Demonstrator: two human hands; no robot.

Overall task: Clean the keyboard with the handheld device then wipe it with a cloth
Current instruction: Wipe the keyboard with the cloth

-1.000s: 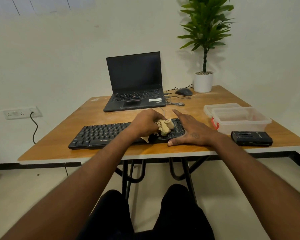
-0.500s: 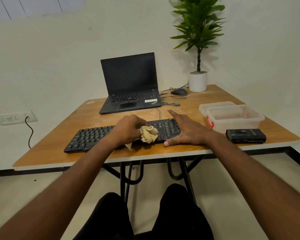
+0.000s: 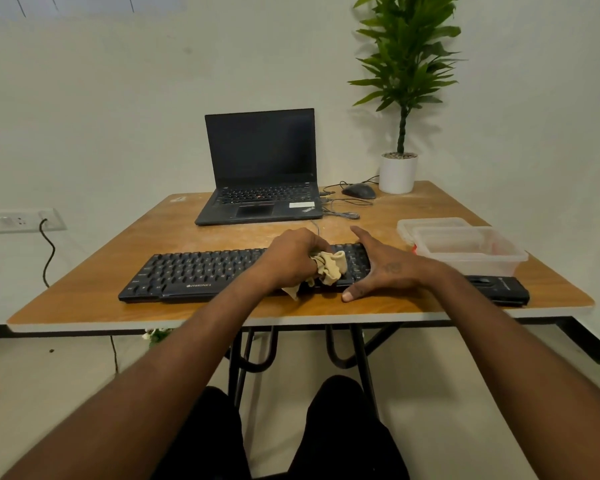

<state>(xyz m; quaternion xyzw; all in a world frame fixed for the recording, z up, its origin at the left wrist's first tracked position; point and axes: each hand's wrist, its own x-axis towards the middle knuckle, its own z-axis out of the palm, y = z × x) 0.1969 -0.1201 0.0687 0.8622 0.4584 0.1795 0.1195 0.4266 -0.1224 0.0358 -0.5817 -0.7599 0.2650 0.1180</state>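
Left hand: the left hand (image 3: 293, 259) is curled round a crumpled beige cloth (image 3: 329, 267), which is pressed down on the keys; a loose corner of the cloth is seen trailing off the front edge toward the person.

Right hand: the right hand (image 3: 381, 268) is laid flat, fingers straight and spread, thumb stretched along the near edge; nothing is gripped, and the keyboard's right end is pinned under it.

Keyboard: a long black plastic keyboard (image 3: 194, 275) is set across the near part of the table, beneath both hands; most of its length is left bare out to the left of the left hand.

Cloth position: the cloth is bunched between the two hands, just beside the right hand's thumb and forefinger, over the right-hand section of keys.

Handheld device: a flat black rectangular handheld device (image 3: 499, 289) is lying just right of the right wrist, touched by neither hand.

Container: a clear plastic box with a clear lid beneath it (image 3: 465, 247) is seen beyond the device, to the right of the right hand.

Table: a square wooden table with a pale edge (image 3: 84, 306) is carrying everything.

Beyond the hands: an open black laptop with a dark screen (image 3: 260, 174) is standing straight ahead; a dark mouse (image 3: 359, 191) and a green plant in a white pot (image 3: 398, 173) are placed farther right.
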